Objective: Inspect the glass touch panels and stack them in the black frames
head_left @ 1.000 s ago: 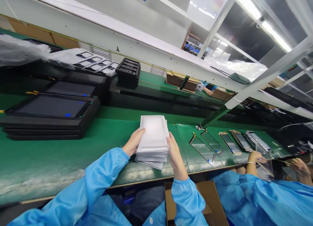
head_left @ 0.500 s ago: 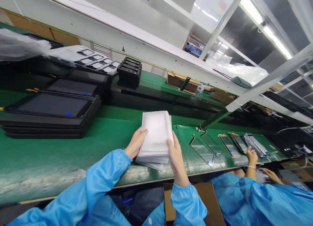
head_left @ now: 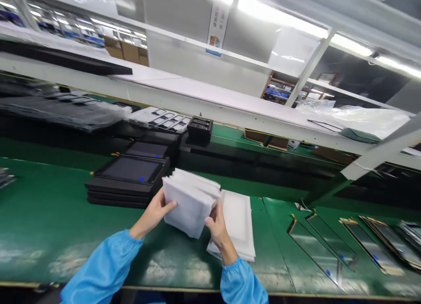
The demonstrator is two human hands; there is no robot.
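Both hands clamp a lifted bundle of white sheets [head_left: 190,203]: left hand [head_left: 154,214] on its left edge, right hand [head_left: 217,227] underneath-right. Long axis tilts up-left. Remaining pile [head_left: 238,223] lies just right of the grip.

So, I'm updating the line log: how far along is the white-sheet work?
Done: a flat pile of white sheets lies on the green bench mat. In hand: the left hand and right hand grip a second bundle of white sheets, fanned at its top. Left: that bundle is not yet laid flat.
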